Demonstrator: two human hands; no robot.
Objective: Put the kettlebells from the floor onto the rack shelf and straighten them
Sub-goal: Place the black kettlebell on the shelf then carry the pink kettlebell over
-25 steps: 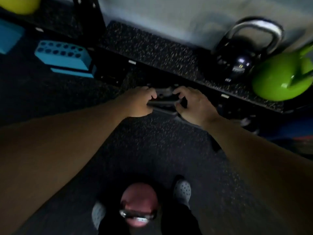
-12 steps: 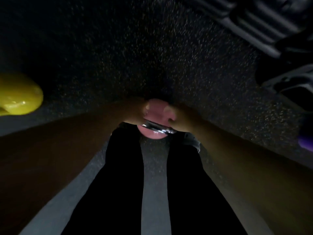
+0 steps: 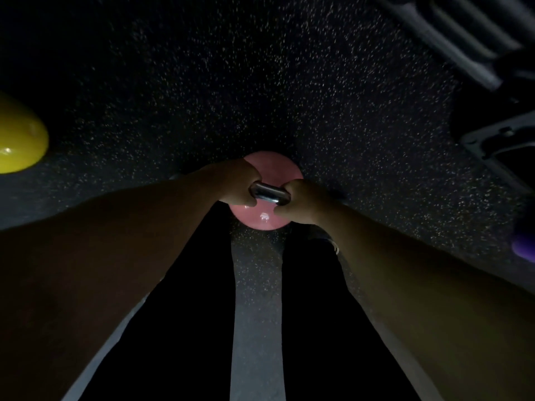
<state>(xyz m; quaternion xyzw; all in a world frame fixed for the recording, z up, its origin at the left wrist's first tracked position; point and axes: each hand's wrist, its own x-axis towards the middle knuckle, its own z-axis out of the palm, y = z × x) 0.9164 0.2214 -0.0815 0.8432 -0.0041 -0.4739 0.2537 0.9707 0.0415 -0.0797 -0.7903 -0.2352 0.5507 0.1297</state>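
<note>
A pink kettlebell (image 3: 273, 169) with a shiny steel handle (image 3: 269, 194) is between my feet on the dark speckled floor. My left hand (image 3: 236, 183) grips the left end of the handle and my right hand (image 3: 301, 201) grips the right end. The handle's middle shows between my fists. Whether the bell rests on the floor or hangs just above it, I cannot tell. The rack shelf is out of view.
A yellow kettlebell (image 3: 18, 140) lies at the left edge. Dark metal frame parts (image 3: 492, 62) cross the upper right corner. A purple object (image 3: 524, 247) peeks in at the right edge. My black trouser legs (image 3: 179, 314) fill the bottom of the view.
I turned from the rack, where both hands were on a dark object, to look straight down. Both hands closed on the pink kettlebell's handle, and it now sits higher in view.
</note>
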